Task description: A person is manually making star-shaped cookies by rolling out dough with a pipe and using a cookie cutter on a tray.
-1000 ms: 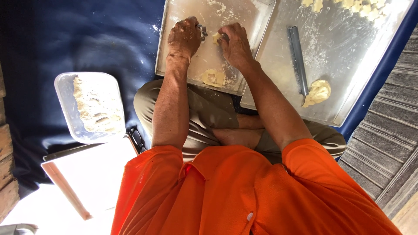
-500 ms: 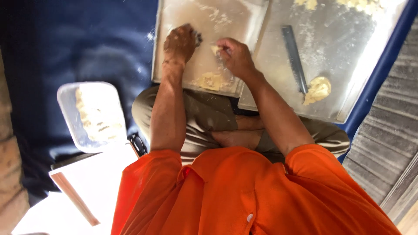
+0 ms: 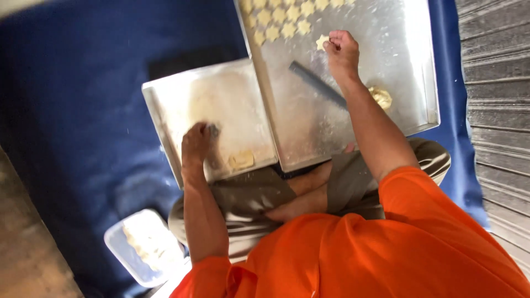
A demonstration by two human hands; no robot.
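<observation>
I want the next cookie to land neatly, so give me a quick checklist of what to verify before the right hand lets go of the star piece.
1. Right hand grips the star-shaped dough piece: ok.
2. Piece is over bare metal of the large tray, apart from the rows of star cookies: ok.
3. Dark flat tool lies away from the drop spot: ok.
4. Left hand steady on the small tray, holding a small cutter: ok.
5. Piece unbroken: cannot tell.

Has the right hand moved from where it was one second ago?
Yes. The right hand left the small tray beside the left hand and now sets a star-shaped dough piece on the large tray.
</observation>
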